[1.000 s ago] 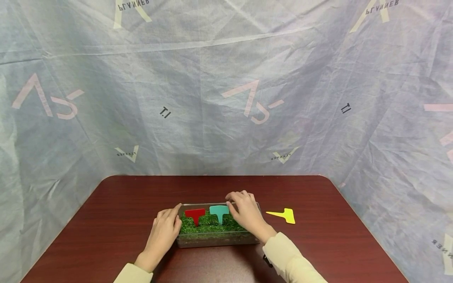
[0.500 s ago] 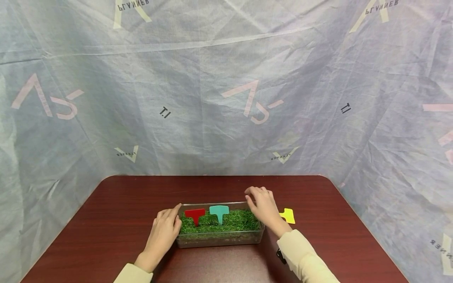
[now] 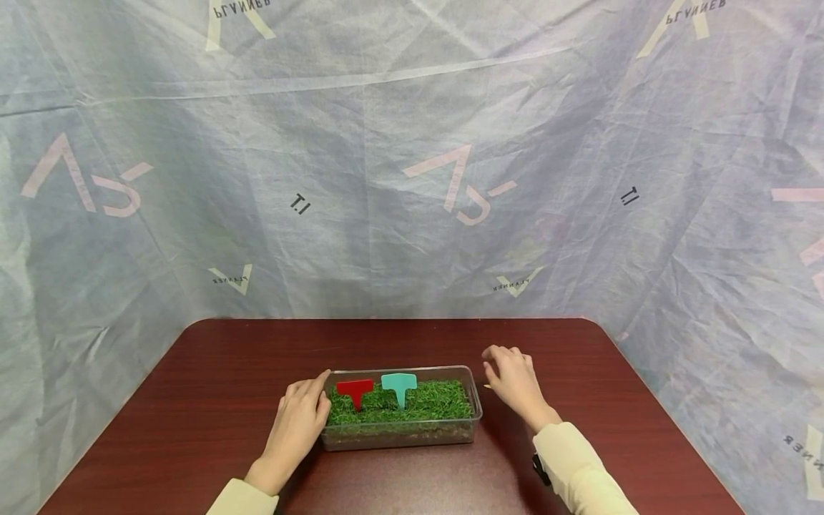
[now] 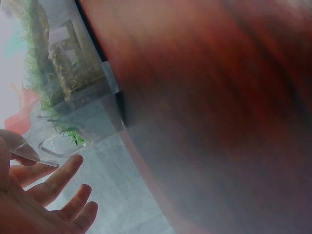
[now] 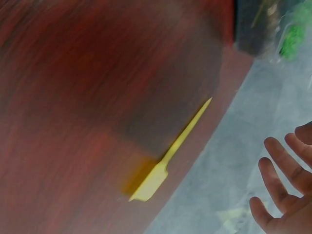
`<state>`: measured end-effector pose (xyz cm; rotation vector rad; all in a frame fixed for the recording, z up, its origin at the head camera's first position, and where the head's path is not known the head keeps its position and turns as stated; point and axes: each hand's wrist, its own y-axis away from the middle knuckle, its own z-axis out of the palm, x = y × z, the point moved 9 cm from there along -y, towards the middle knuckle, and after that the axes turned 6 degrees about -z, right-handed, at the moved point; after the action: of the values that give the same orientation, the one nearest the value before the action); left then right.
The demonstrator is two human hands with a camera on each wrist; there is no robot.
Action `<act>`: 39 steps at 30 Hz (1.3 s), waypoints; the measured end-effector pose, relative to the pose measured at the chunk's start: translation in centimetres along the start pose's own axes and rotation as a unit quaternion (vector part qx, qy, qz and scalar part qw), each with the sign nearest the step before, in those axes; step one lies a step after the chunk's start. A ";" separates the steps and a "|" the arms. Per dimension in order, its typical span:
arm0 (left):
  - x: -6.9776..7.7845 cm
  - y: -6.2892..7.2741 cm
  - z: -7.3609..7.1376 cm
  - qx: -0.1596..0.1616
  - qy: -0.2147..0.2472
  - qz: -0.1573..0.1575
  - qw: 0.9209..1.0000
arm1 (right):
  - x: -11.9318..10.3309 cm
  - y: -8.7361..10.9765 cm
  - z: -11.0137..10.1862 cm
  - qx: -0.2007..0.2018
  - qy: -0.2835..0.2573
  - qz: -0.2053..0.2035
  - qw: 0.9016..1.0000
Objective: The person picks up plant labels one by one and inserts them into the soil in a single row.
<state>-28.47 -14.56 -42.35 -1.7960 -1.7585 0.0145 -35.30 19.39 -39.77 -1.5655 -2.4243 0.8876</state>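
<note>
A clear plastic box [image 3: 399, 434] filled with grass holds a red plant label [image 3: 355, 390] and a turquoise plant label [image 3: 400, 386], both standing upright. My left hand [image 3: 297, 418] rests at the box's left end, its index fingertip at the far corner of the rim. In the left wrist view, the fingers of that hand [image 4: 46, 192] are fairly straight and spread beside the plastic. Right of the box, my right hand [image 3: 518, 386] hovers with nothing in it, fingers loosely bent. Below it a yellow plant label [image 5: 158, 175] lies flat on the table; in the head view the hand hides nearly all of it.
The dark red wooden table [image 3: 270, 350] extends around the box, with its far edge close to a hanging grey cloth [image 3: 360, 179] printed with letters. The same cloth encloses both sides.
My right hand has moved right, from above the box's right end to over the yellow plant label, now covering it. The left hand and the box have stayed in place.
</note>
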 end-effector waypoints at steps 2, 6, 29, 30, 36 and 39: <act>0.0 0.0 0.0 -0.004 0.002 -0.002 1.000 | 0.9 0.3 0.1 -0.010 0.003 0.009 1.000; 0.0 0.0 0.0 -0.012 0.006 -0.005 1.000 | 2.6 1.0 0.3 -0.035 0.006 0.031 0.999; 0.0 0.0 0.2 -0.017 0.006 -0.005 1.000 | 8.1 4.0 1.7 -0.164 0.019 0.105 0.981; 0.0 0.0 0.2 -0.017 0.006 -0.004 1.000 | 8.1 4.0 1.7 -0.167 0.020 0.107 0.980; -0.1 0.0 0.1 -0.012 0.004 -0.004 1.000 | 8.2 4.4 1.8 -0.186 0.012 0.119 0.975; -0.1 0.0 0.1 -0.012 0.006 -0.004 1.000 | 8.3 4.6 1.8 -0.192 0.010 0.124 0.973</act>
<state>-28.54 -14.61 -42.47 -1.8024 -1.7642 -0.0193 -36.15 27.17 -45.37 -2.0312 -2.5348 0.4394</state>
